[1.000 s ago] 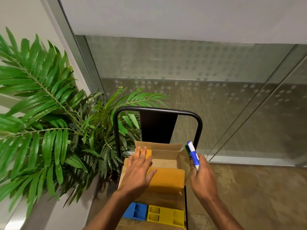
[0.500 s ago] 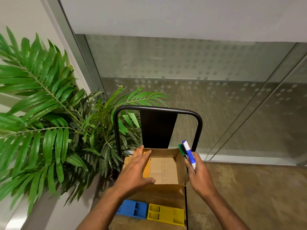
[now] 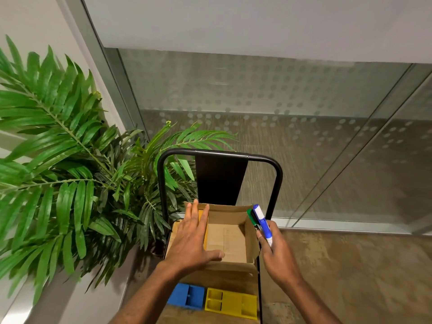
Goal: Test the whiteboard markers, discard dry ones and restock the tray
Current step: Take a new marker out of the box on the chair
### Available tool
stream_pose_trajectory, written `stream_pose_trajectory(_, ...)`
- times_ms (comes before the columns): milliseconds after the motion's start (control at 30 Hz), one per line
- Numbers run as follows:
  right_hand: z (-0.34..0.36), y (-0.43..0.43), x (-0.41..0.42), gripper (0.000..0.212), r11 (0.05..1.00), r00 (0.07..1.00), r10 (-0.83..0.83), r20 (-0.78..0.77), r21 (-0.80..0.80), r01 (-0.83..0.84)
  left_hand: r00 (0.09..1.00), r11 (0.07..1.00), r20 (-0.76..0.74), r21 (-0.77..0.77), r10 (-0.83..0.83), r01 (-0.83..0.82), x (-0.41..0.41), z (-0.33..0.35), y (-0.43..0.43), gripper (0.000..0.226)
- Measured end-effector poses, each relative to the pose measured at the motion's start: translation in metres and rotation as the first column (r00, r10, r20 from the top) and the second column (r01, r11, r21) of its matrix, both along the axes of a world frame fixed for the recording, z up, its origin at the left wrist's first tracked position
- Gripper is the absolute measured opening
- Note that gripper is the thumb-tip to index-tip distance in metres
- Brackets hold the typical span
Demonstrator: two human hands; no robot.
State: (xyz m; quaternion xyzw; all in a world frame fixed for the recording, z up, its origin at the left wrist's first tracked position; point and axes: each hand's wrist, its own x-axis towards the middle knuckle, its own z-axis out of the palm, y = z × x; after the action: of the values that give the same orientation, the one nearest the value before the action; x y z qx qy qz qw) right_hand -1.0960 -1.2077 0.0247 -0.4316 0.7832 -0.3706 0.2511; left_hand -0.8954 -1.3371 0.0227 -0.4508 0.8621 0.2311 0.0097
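A frosted, dot-patterned glass wall point(image 3: 257, 101) fills the far side, meeting a brown floor point(image 3: 350, 277) on the right. A big palm plant point(image 3: 58, 160) spreads across the left, its fronds reaching as far as the cart point(image 3: 219, 153), whose black tube handle arches up just behind the box. On the cart's wooden worktop point(image 3: 222, 279) sits an open cardboard box point(image 3: 231, 239), flaps up and its brown bottom showing. The left hand point(image 3: 194, 244) lies flat over the box's left side, fingers straight and slightly spread, fingertips at the far rim and the thumb stretched across the near edge; a yellow strip point(image 3: 205, 230) shows beside the fingers along the box's left inner wall, mostly hidden under the hand. The right hand point(image 3: 278, 251) is just outside the box's right wall, fingers curled round a small bundle of markers held tips-up. Nearer the person on the worktop lie a yellow tray point(image 3: 231, 302) and, touching its left end, a smaller blue tray point(image 3: 185, 299), both with open compartments. In the bundle, the blue marker point(image 3: 263, 225) with its white end stands tallest, the green marker point(image 3: 251, 217) is just left of it, and a dark one shows between them.
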Motion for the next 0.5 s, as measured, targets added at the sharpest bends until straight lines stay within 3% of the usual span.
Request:
stream_pose_trajectory(133, 0.002, 0.007, 0.001, 0.031, 0.998, 0.998, 0.061, -0.031, -0.003, -0.061, 0.999, 0.998, -0.008, -0.041, 0.046, -0.046, -0.005, -0.002, 0.001, 0.115)
stream_pose_trajectory(400, -0.005, 0.014, 0.002, 0.045, 0.990, 0.992, 0.125, -0.034, 0.066, -0.122, 0.993, 0.991, 0.010, -0.070, 0.115, -0.114, -0.013, -0.004, -0.001, 0.108)
stream_pose_trajectory(500, -0.004, 0.012, 0.007, 0.041, 0.982, 0.984, 0.176, -0.002, 0.071, -0.175, 0.993, 0.990, -0.004, -0.076, 0.121, -0.121, -0.018, -0.006, -0.001, 0.101)
